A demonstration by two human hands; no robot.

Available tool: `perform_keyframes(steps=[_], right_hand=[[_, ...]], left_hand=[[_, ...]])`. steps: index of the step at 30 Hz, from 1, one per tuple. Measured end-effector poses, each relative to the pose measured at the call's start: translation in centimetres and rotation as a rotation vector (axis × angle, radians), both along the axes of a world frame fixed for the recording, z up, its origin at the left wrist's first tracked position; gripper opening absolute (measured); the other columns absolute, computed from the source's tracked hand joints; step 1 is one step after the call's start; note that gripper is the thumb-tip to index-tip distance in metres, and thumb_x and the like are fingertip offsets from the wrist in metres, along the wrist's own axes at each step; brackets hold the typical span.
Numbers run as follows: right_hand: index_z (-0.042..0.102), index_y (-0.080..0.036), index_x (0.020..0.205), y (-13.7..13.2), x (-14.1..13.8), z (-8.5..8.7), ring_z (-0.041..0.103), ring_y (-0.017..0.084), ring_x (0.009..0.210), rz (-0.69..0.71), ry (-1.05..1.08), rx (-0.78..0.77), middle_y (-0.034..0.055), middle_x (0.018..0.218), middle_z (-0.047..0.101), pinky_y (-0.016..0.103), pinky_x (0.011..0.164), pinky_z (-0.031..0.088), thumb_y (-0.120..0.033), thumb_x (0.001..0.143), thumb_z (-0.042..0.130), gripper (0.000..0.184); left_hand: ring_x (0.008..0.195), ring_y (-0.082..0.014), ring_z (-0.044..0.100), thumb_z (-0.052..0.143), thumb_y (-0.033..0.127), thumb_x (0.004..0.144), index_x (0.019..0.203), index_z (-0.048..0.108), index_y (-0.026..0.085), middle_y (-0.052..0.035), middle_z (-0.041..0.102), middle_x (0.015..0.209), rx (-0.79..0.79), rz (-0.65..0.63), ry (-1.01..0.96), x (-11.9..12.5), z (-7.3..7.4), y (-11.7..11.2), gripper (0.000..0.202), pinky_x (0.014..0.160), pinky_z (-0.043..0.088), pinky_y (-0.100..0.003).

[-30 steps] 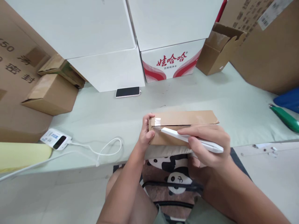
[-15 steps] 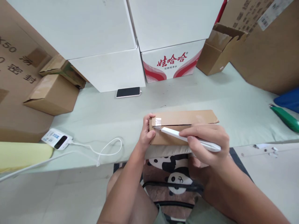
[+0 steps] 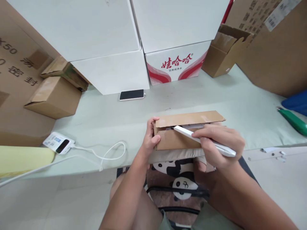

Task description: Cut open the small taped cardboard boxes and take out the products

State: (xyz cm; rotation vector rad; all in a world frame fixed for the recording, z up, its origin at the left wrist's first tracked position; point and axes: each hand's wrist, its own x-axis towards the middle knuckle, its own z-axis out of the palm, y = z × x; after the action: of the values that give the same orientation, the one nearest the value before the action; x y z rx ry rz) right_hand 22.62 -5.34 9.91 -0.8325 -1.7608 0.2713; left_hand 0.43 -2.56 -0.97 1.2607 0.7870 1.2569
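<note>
A small brown cardboard box (image 3: 177, 140) sits at the table's front edge, its top flap (image 3: 189, 118) slightly lifted along a long slit. Through the gap something pale shows, too little to name. My left hand (image 3: 151, 135) grips the box's left end, thumb on the near side and fingers behind. In my right hand (image 3: 220, 143) is a white utility knife (image 3: 206, 140), held like a pen. Its dark blade tip is at the slit, left of the middle.
A phone (image 3: 131, 95) lies before stacked white boxes (image 3: 112, 70). At left are a white device (image 3: 58, 142) with a cable (image 3: 107, 156), a yellow object (image 3: 26, 159) and cardboard boxes (image 3: 57, 99). A green-handled tool (image 3: 292, 120) lies far right.
The knife and my right hand have moved right along the seam. At the left end the tape is now parted, and the flap has risen, opening a gap.
</note>
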Motion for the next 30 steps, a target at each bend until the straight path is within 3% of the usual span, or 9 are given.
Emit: perform_keyframes(steps=[9, 12, 16, 20, 22, 24, 27, 30], right_hand=[[0.069, -0.022, 0.07, -0.3, 0.2, -0.1, 0.05, 0.01, 0.041, -0.007, 0.048, -0.051, -0.0039, 0.054, 0.063, 0.027, 0.043, 0.039, -0.009, 0.079, 0.053, 0.022], [0.07, -0.022, 0.071, -0.9, 0.7, -0.9, 0.052, 0.011, 0.043, 0.011, 0.17, -0.074, -0.0033, 0.058, 0.065, 0.028, 0.043, 0.039, -0.011, 0.079, 0.055, 0.021], [0.073, -0.024, 0.074, -1.1, 2.2, -2.1, 0.056, 0.015, 0.048, -0.227, 0.459, -0.012, -0.0001, 0.059, 0.062, 0.03, 0.042, 0.037, -0.021, 0.088, 0.059, 0.02], [0.067, -0.029, 0.096, 0.7, 5.0, -3.4, 0.056, 0.015, 0.051, -0.441, 0.716, 0.06, -0.0025, 0.066, 0.055, 0.029, 0.046, 0.039, -0.041, 0.101, 0.05, 0.022], [0.062, -0.028, 0.101, 1.9, 6.6, -4.8, 0.063, 0.016, 0.064, -0.578, 0.592, -0.059, -0.0011, 0.079, 0.063, 0.03, 0.057, 0.047, -0.045, 0.097, 0.058, 0.018], [0.062, -0.024, 0.104, 3.0, 8.1, -6.9, 0.068, 0.022, 0.087, -0.68, 0.299, -0.272, 0.0047, 0.096, 0.07, 0.037, 0.077, 0.053, -0.046, 0.091, 0.063, 0.025], [0.065, -0.02, 0.11, 4.2, 9.6, -10.1, 0.064, 0.032, 0.109, -0.648, -0.11, -0.57, 0.0144, 0.112, 0.07, 0.048, 0.095, 0.05, -0.047, 0.086, 0.06, 0.036], [0.069, -0.019, 0.104, 4.9, 10.2, -12.2, 0.063, 0.033, 0.104, -0.598, -0.236, -0.68, 0.0165, 0.106, 0.07, 0.047, 0.091, 0.049, -0.041, 0.085, 0.058, 0.031]], left_hand=[[0.105, -0.0258, 0.062, 0.076, 0.067, 0.075, 0.132, 0.045, 0.036, -0.003, 0.058, 0.119, 0.007, -0.018, -0.036, 0.0, -0.5, 0.4, 0.072, 0.093, 0.051, -0.041], [0.107, -0.0267, 0.063, 0.076, 0.065, 0.075, 0.132, 0.046, 0.035, -0.0035, 0.059, 0.119, 0.008, -0.022, -0.046, 0.0, -0.5, 0.4, 0.072, 0.096, 0.051, -0.043], [0.111, -0.0275, 0.063, 0.075, 0.06, 0.077, 0.133, 0.047, 0.035, -0.0045, 0.059, 0.123, 0.0, -0.011, -0.065, 0.2, 0.0, 0.3, 0.068, 0.099, 0.05, -0.044], [0.114, -0.0278, 0.062, 0.074, 0.059, 0.076, 0.132, 0.047, 0.035, -0.0047, 0.058, 0.125, 0.001, 0.034, -0.057, 0.5, 0.4, 0.1, 0.067, 0.101, 0.05, -0.045], [0.115, -0.0277, 0.062, 0.074, 0.057, 0.076, 0.132, 0.043, 0.037, -0.0046, 0.058, 0.127, 0.003, 0.059, -0.072, 0.6, 0.5, 0.1, 0.067, 0.104, 0.05, -0.046], [0.114, -0.0264, 0.064, 0.074, 0.053, 0.077, 0.128, 0.041, 0.037, -0.0031, 0.059, 0.125, 0.01, 0.072, -0.103, 0.8, 0.5, 0.3, 0.063, 0.104, 0.05, -0.047], [0.107, -0.023, 0.066, 0.074, 0.05, 0.078, 0.116, 0.043, 0.036, 0.0006, 0.059, 0.115, 0.024, 0.078, -0.14, 0.9, 0.2, 0.6, 0.051, 0.1, 0.053, -0.045], [0.102, -0.0208, 0.065, 0.076, 0.05, 0.075, 0.109, 0.046, 0.034, 0.002, 0.057, 0.111, 0.032, 0.12, -0.144, 1.0, -0.1, 0.9, 0.048, 0.097, 0.055, -0.042]])
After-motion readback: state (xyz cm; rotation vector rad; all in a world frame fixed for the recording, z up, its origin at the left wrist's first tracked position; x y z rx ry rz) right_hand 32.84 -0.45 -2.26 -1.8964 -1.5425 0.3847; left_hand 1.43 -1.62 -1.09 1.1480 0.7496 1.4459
